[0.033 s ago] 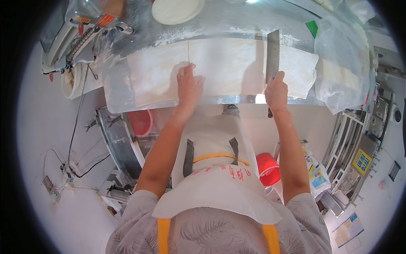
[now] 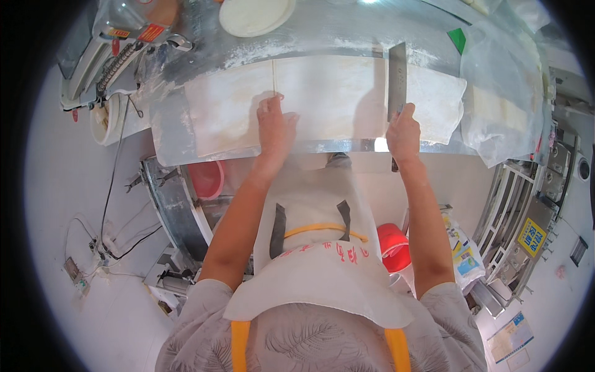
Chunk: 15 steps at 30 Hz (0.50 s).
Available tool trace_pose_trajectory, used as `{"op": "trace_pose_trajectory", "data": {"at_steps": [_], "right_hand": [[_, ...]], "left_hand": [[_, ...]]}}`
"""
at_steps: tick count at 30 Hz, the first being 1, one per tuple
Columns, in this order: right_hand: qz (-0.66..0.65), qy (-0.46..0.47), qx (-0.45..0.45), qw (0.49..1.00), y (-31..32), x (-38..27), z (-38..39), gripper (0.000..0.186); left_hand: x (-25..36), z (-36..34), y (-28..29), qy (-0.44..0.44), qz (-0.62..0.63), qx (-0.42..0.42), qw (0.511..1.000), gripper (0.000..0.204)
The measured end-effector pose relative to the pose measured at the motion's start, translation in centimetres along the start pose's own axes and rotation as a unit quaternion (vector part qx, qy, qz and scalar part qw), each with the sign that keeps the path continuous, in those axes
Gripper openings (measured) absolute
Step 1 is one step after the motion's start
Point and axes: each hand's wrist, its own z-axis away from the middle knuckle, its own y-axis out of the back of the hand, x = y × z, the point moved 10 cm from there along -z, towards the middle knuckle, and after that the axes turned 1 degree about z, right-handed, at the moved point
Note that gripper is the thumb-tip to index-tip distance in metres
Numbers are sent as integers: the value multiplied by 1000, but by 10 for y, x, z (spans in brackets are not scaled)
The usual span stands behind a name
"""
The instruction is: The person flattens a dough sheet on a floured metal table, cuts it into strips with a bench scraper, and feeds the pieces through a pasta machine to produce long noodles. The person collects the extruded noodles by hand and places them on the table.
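Head view shows dough [image 2: 328, 96] along the near side of the desk [image 2: 347, 37], probably soft, easily torn, best supported from beneath. The right hand [image 2: 403, 133] has its grip clamped round the handle [image 2: 395, 165] of the knife [image 2: 397, 77]; whether the left hand [image 2: 276, 129] pinches dough, I cannot tell.

Left hand [image 2: 276, 128] curls loosely, right hand [image 2: 404, 132] clenches.

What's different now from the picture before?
Barely anything. The right hand and its cleaver sit a tiny bit further left in the picture, but so does the round white disc, so perhaps only the head moved. Nothing was grabbed or released: the cleaver is still held, the left hand still at the dough.
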Motion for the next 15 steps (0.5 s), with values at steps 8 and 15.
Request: {"op": "trace_pose_trajectory", "data": {"at_steps": [8,15], "right_hand": [[-23,14,-24,999,-3,8,-8,22],[-14,3,-30,999,-7,11,-8,21]], "left_hand": [[-3,-2,-11,55,-40,-3,998,73],[-5,-6,-12,55,-38,-3,998,73]]}}
